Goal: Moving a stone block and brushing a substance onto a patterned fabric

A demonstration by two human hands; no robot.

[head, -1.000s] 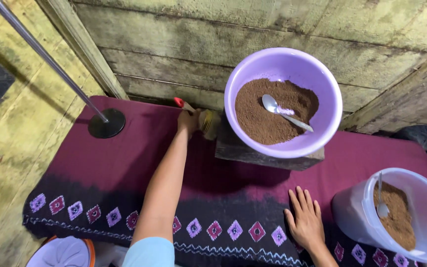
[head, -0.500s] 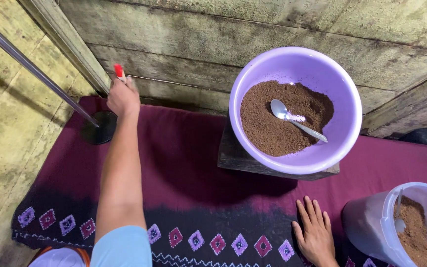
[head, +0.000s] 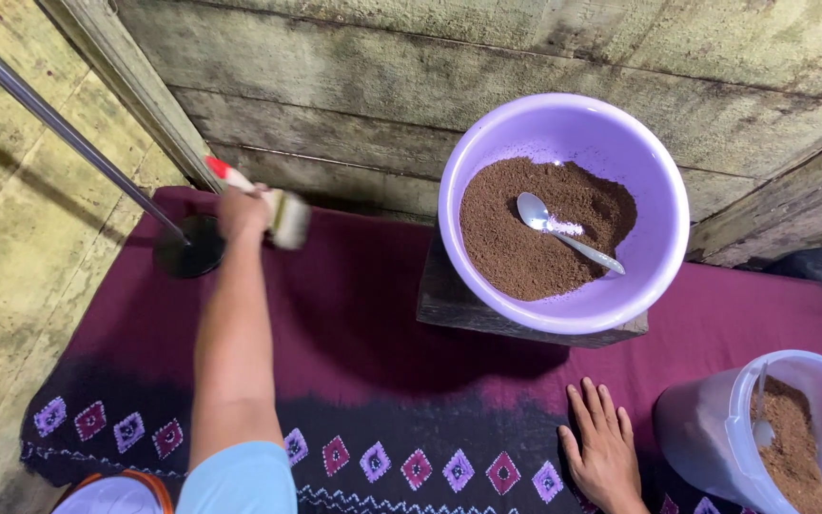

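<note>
Brush (head: 283,217), pale bristles, red handle, clenched in left hand (head: 242,209); right hand (head: 607,450) flat, fingers spread, on woven maroon cloth (head: 354,314).

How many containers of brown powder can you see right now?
2. A purple basin sits on a wooden block at upper right, with a spoon in it. A translucent bucket stands at the lower right edge, partly cut off. Others may lie outside the view.

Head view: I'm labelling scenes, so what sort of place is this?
Probably a home food-packing corner: weathered plank wall, purple bowl of brown powder with a spoon, patterned cloth.
</note>
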